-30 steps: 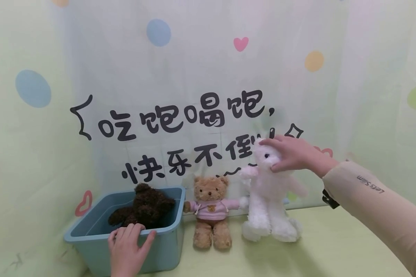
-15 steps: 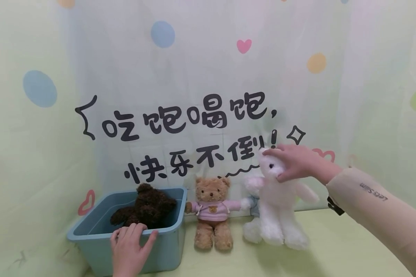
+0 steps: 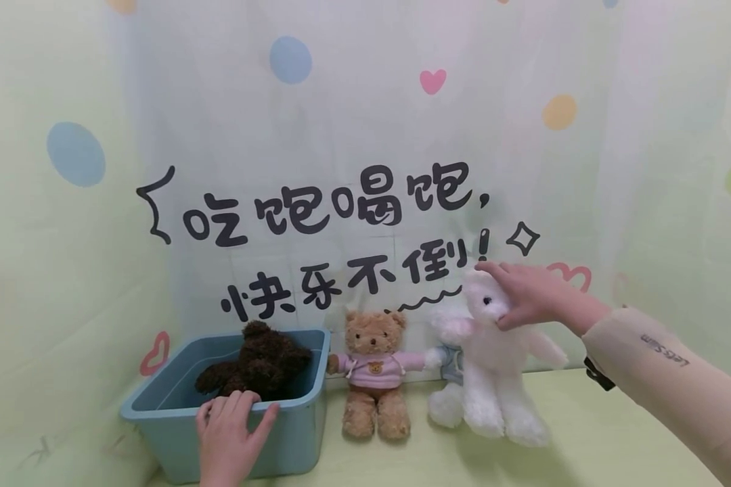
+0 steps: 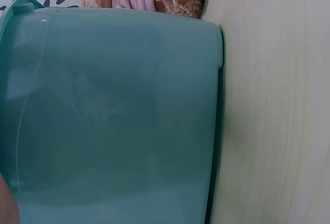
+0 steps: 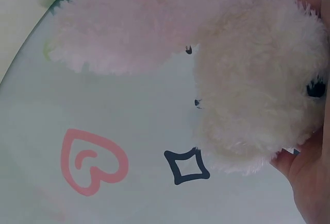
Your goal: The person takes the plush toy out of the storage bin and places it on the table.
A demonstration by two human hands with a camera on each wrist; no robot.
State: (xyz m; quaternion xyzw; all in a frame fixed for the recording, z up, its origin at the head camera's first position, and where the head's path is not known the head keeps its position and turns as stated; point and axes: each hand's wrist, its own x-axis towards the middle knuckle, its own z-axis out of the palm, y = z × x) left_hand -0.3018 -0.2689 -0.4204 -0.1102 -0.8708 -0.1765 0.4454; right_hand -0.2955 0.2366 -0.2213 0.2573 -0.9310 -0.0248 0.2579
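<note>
In the head view my right hand (image 3: 530,294) grips the head of a white plush toy (image 3: 493,355) from above, fingers and thumb spread across it. The toy hangs upright with its feet low over the table; the right wrist view shows its fluffy head (image 5: 252,80) against the palm. My left hand (image 3: 228,436) holds the front rim of a blue plastic bin (image 3: 283,439), fingers hooked over the edge. Inside the bin lies a dark brown plush toy (image 3: 268,365). A tan teddy bear (image 3: 374,331) in a pink hoodie sits between bin and white toy.
Behind the white toy, another white plush in blue clothing (image 3: 452,365) is partly hidden. A printed curtain (image 3: 365,122) with black lettering hangs at the back. The pale green table (image 3: 615,419) extends to the right.
The right hand has brought the white plush toy down and toward me, slightly right, uncovering the blue-clothed plush behind it. The left hand stays on the bin's rim.
</note>
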